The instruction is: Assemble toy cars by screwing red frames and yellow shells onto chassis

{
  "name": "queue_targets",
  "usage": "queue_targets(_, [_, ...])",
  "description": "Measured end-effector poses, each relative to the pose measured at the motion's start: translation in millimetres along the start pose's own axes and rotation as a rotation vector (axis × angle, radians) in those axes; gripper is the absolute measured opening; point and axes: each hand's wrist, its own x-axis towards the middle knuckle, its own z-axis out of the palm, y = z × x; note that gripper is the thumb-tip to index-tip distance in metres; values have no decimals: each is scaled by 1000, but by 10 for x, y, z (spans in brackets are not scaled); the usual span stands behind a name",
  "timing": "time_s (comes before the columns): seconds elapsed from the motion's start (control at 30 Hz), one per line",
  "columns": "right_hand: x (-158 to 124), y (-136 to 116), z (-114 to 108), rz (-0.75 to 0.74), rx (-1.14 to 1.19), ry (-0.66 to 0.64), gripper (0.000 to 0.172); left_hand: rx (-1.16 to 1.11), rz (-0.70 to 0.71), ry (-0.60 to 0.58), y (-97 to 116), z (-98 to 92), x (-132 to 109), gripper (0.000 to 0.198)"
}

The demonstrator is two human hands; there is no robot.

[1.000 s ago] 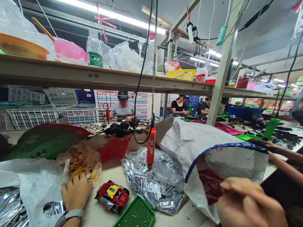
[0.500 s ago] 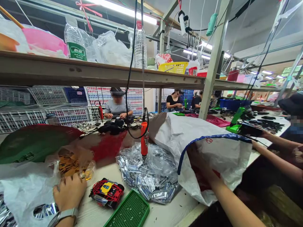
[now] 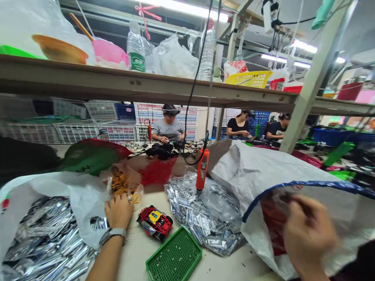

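My left hand (image 3: 118, 211), with a watch on the wrist, rests curled on the bench at the edge of a clear bag of yellow-and-black parts (image 3: 124, 183); what its fingers hold is hidden. A red toy car (image 3: 155, 223) lies just right of it. My right hand (image 3: 307, 234) is raised at the blue-trimmed mouth of a big white woven sack (image 3: 263, 175). It is blurred by motion, with fingers bent toward a dark red thing inside. An orange electric screwdriver (image 3: 202, 170) hangs on its cable over a pile of silver foil packets (image 3: 205, 218).
A green perforated tray (image 3: 174, 257) lies at the bench's front edge. A white bag of silver packets (image 3: 43, 234) fills the left. A shelf (image 3: 117, 84) overhead carries bottles, bowls and a yellow basket. Three people work at benches behind.
My right hand, deep in the sack half a second ago, has come back to its mouth. My view has shifted left, showing more of the left bag. My left hand stays put.
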Motion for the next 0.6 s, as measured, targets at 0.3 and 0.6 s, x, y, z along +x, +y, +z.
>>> queue_targets(0.3, [-209, -588, 1101, -58, -221, -859, 41, -124, -61, 59, 21, -11, 12, 35])
queue_targets(0.6, [-358, -252, 1476, -14, -306, -1142, 42, -350, -73, 222, 166, -33, 69, 44])
